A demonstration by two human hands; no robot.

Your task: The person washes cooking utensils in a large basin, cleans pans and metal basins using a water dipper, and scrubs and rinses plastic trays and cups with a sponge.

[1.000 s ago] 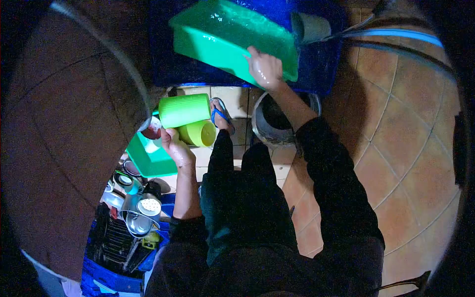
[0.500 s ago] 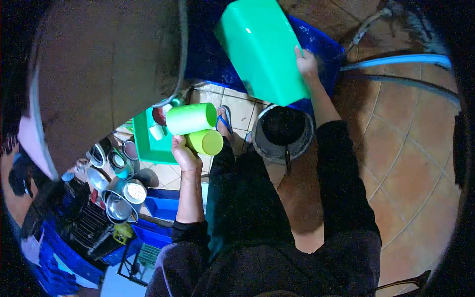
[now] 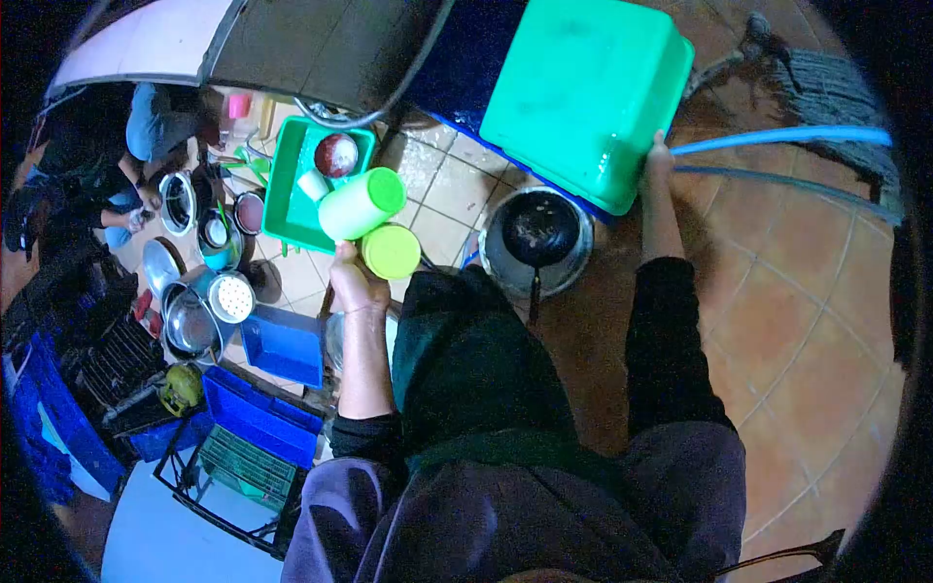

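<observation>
My left hand (image 3: 358, 287) is closed around two plastic tumblers side by side, one light green (image 3: 352, 209) and one yellow-green (image 3: 391, 252), their round ends facing right. My right hand (image 3: 659, 160) grips the lower right edge of a large green plastic tub (image 3: 583, 97), tilted with its smooth underside toward me. Behind that tub is a dark blue bin (image 3: 465, 73). Below it stands a round bucket (image 3: 579, 267) with a black wok (image 3: 537, 228) lying on top, handle toward me.
At left sits a green basin (image 3: 282, 219) holding a red bowl (image 3: 335, 155) and a white cup (image 3: 313, 186). Pots (image 3: 190, 321) and a blue tray (image 3: 282, 345) lie on the tiles. A crouching person's hand (image 3: 146, 199) is near the pots. A blue hose (image 3: 777, 139) runs right.
The green tub has moved right and turned, showing more of its underside. The tumblers have shifted slightly left and up. My view has swung, revealing more of the left side and the crouching person.
</observation>
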